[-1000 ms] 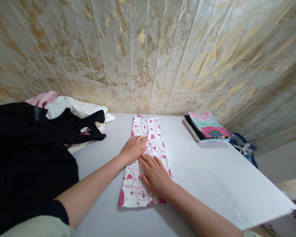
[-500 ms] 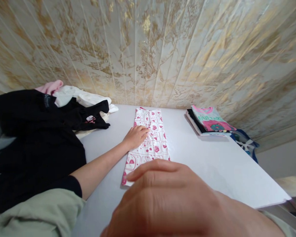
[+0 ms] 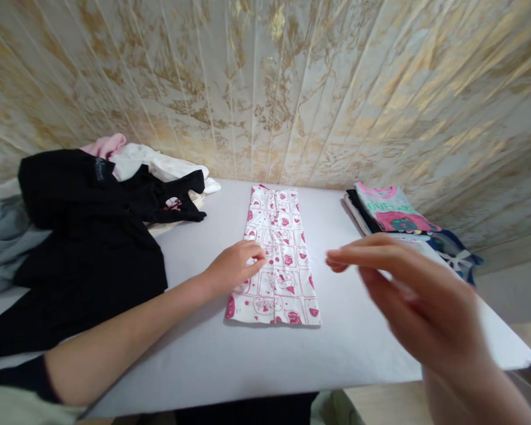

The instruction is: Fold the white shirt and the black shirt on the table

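A white cloth garment with pink printed pictures point(image 3: 287, 283), folded into a long flat strip, lies in the middle of the table. My left hand point(image 3: 234, 267) is over its left edge, fingers loosely curled, with a gap showing between thumb and forefinger. The cloth under it lies flat, with no visible lift. My right hand point(image 3: 420, 295) is raised in the air to the right of the strip. It is slightly blurred, its fingers bent forward and its thumb apart, with nothing seen in it.
Left on the white table point(image 3: 230, 366) lies a heap of loose clothes, with a black garment point(image 3: 110, 254) on top and white cloth point(image 3: 159, 162) behind. A folded stack point(image 3: 393, 206) with a grey and pink shirt on top stands at the back right, beside a blue item point(image 3: 455, 254). A patterned curtain point(image 3: 265, 88) hangs behind.
My right hand has moved from close before the camera to the right, uncovering the strip's near end. My left hand has slid nearer along the strip and its fingers have curled.
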A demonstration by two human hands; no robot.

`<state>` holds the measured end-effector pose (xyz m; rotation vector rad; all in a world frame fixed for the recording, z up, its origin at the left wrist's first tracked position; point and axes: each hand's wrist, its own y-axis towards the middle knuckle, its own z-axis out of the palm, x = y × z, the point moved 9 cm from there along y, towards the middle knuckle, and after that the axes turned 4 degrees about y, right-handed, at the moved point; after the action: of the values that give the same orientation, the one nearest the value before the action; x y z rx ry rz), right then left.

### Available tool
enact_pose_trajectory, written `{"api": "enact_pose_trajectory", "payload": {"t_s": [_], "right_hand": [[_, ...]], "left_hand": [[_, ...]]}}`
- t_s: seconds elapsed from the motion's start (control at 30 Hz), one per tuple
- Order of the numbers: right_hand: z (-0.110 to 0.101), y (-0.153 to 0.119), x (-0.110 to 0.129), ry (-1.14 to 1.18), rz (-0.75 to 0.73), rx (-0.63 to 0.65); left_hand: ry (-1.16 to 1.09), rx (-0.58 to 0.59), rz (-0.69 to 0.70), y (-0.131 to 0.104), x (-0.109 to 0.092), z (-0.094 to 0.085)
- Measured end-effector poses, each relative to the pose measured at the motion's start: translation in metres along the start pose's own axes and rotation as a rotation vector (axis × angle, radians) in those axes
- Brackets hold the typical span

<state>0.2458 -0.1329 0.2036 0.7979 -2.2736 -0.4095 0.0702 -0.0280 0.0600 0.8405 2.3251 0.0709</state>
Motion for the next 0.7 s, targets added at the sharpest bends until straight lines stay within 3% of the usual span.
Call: {"api": "enact_pose_trajectory", "payload": {"t_s": [0.07, 0.13, 0.27, 0.47, 0.7], "right_hand": [[0.047, 0.007, -0.014, 0.056, 0.026, 0.174], [0.087, -0.004, -0.030, 0.066, 0.065, 0.313], [0.135, -0.039, -0.046, 0.017, 0.087, 0.462], [0.160, -0.053, -0.048, -0.183, 0.050, 0.426], [0.162, -0.050, -0.045, -0.276, -0.023, 0.259]], "left_hand": [[0.008, 0.114, 0.055, -0.020, -0.020, 0.007], [0.034, 0.219, 0.097, -0.036, -0.035, 0.018], [0.148, 0.321, 0.123, -0.055, -0.049, 0.040], [0.339, 0.276, 0.145, -0.060, -0.053, 0.053], [0.403, 0.217, 0.136, -0.060, -0.054, 0.054]]}}
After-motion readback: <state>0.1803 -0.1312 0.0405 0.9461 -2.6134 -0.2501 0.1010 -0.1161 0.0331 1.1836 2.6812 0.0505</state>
